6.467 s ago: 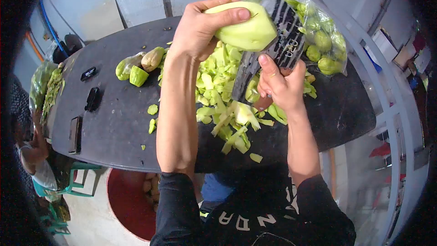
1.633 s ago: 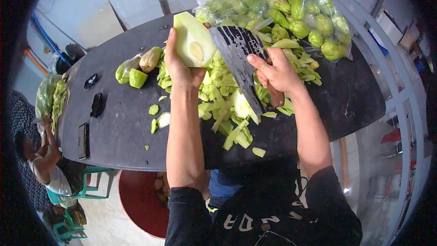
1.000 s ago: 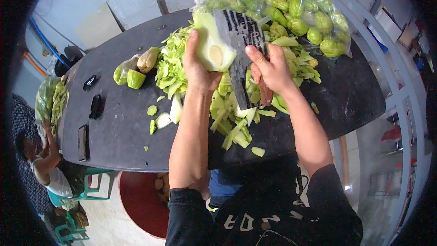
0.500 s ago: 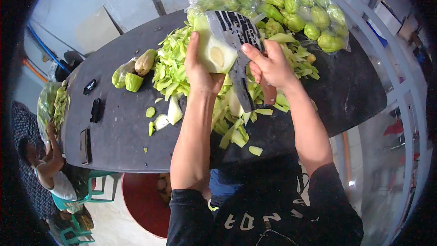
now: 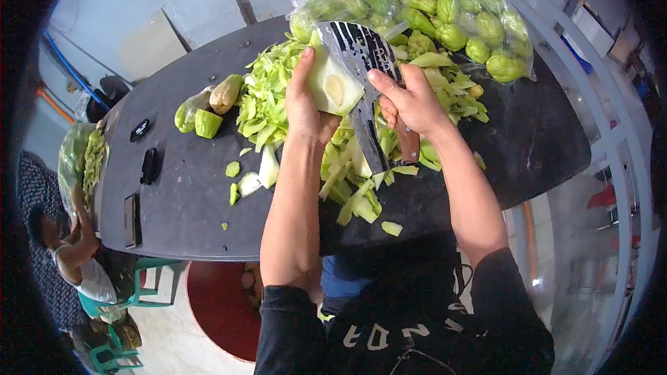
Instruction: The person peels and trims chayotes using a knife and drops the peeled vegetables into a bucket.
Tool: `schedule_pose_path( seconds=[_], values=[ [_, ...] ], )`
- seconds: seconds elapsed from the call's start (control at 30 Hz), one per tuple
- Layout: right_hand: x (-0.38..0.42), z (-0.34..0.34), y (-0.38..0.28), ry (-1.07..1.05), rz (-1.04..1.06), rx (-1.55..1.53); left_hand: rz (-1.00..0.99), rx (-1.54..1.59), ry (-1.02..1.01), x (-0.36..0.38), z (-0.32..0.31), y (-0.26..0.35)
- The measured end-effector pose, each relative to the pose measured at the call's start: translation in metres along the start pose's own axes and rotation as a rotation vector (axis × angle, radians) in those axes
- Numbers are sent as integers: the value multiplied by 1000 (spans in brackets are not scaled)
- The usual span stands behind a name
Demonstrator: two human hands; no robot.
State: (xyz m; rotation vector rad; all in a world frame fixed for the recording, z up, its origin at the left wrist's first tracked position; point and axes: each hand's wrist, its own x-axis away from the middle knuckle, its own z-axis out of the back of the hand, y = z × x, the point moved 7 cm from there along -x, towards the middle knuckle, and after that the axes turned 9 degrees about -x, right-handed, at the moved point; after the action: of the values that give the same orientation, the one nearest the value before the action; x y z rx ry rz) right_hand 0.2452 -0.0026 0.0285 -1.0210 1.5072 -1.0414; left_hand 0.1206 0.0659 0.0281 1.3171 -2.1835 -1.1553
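My left hand (image 5: 306, 107) is closed round a pale green cut chayote (image 5: 325, 90), its flat face with the oval seed turned up. In my right hand (image 5: 413, 104) is a broad, dark-and-silver knife (image 5: 365, 62) with a brown handle (image 5: 410, 147). The blade lies against the right edge of the chayote; its exact contact is hard to see. Beneath both hands spreads a heap of green chayote slices (image 5: 265, 90). Larger pale pieces (image 5: 269, 167) lie left of my left forearm.
A clear plastic bag of chayotes (image 5: 451, 35) sits at the table's back. Several chayotes (image 5: 207, 123) and small black objects (image 5: 149, 165) lie left on the dark table (image 5: 187, 194). A red tub (image 5: 215, 305) stands below. Another person (image 5: 83, 257) handles greens at far left.
Both hands, with the chayote and knife, have shifted very slightly down in view. The chayote is tilted a little differently against the blade; both grips stay the same.
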Motion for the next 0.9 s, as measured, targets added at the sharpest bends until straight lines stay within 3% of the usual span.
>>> schedule_pose_path(
  seconds=[0.13, 0.23, 0.27, 0.3, 0.37, 0.43, 0.5, 0.67, 0.9],
  values=[
    [3, 3, -3, -29, -74, -69, 7, 6, 5, -2, 6, -1],
    [7, 36, -28, 102, 36, 43, -21, 85, -221, -7, 8, 16],
    [5, 44, -35, 152, 176, 73, -74, 95, -51, -10, 23, 16],
    [6, 35, -39, 138, 183, 75, -131, 105, 120, -10, 30, 20],
    [18, 13, -44, 281, 193, 300, -288, 59, 269, -7, 37, 24],
    [27, -30, -44, 183, 417, 634, -398, 58, 331, -3, 41, 29],
    [38, -68, -37, 80, 683, 869, -477, 17, 356, -8, 57, 32],
    [57, -99, -39, 5, 730, 1013, -710, 8, 388, 9, 52, 52],
    [60, -101, -36, -25, 731, 989, -782, 74, 321, 7, 63, 54]
  ],
)
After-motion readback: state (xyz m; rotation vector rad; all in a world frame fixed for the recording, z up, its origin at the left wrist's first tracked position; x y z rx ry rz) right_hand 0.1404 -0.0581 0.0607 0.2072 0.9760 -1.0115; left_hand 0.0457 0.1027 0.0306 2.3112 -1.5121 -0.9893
